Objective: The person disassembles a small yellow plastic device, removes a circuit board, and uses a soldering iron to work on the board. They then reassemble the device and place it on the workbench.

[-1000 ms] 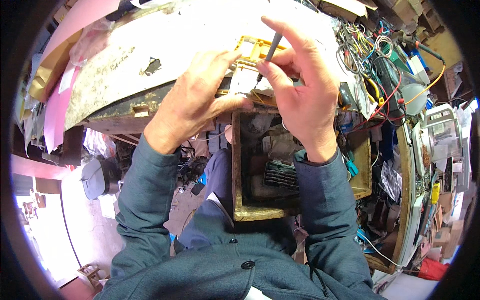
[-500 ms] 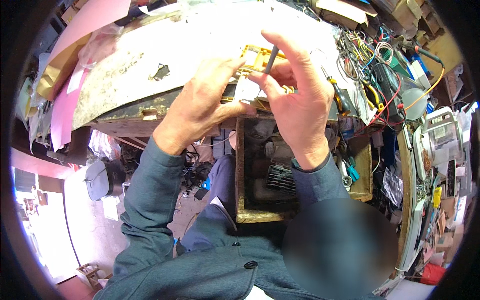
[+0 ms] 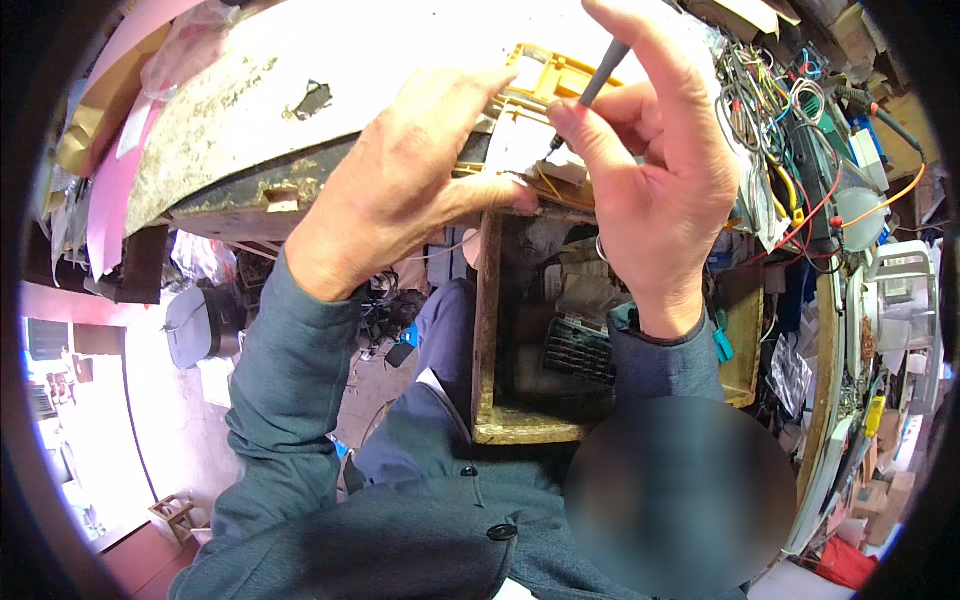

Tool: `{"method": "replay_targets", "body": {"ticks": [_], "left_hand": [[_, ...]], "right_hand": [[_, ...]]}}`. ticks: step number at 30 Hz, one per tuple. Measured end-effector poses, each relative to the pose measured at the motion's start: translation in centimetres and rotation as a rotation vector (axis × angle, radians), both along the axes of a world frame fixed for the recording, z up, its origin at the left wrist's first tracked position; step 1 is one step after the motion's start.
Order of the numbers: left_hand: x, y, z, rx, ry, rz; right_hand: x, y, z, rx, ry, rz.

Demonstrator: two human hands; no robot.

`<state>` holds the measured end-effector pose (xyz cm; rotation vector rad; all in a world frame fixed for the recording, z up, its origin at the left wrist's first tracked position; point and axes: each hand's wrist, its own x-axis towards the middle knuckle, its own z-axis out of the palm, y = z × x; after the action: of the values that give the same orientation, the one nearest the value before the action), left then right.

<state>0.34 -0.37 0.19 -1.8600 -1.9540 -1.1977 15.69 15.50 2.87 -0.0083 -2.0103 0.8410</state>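
My left hand [image 3: 395, 165] grips the near and left edges of an electronic device with a white panel [image 3: 518, 135], thumb along its front. A thin orange wire [image 3: 548, 183] shows at its near side. My right hand [image 3: 668, 175] pinches a slim dark grey screwdriver [image 3: 603, 76] between thumb and fingers. The screwdriver slants down to the left, its dark tip at the panel's right part; whether it sits in a screw I cannot tell. Just beyond the panel is a yellow plastic case part [image 3: 572, 74]. Glare and my fingers hide much of the device.
Below my hands an open wooden drawer [image 3: 485, 345] holds a dark case of small bits [image 3: 580, 348]. Tangled cables [image 3: 755, 105] and test leads crowd the right of the white-topped workbench [image 3: 220, 125]. Pink sheets [image 3: 120, 215] hang at the left edge.
The head view has shifted, and the hands have drawn slightly apart, my right hand farther right. The screwdriver now leans more, with its tip visible at the white panel.
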Motion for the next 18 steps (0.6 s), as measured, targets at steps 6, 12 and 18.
{"method": "replay_targets", "body": {"ticks": [6, 12, 18], "left_hand": [[-0.4, 0.1, 0.0, 0.005, 0.046, -0.002], [-0.5, 0.1, -0.2, 0.005, 0.022, 0.006], [-0.4, 0.2, -0.3, 0.021, -0.026, -0.025]], "right_hand": [[-0.5, 0.3, 0.0, 0.074, 0.075, 0.017], [-0.1, 0.3, 0.0, 0.094, -0.07, 0.029], [-0.2, -0.6, 0.3, 0.069, -0.061, -0.048]]}}
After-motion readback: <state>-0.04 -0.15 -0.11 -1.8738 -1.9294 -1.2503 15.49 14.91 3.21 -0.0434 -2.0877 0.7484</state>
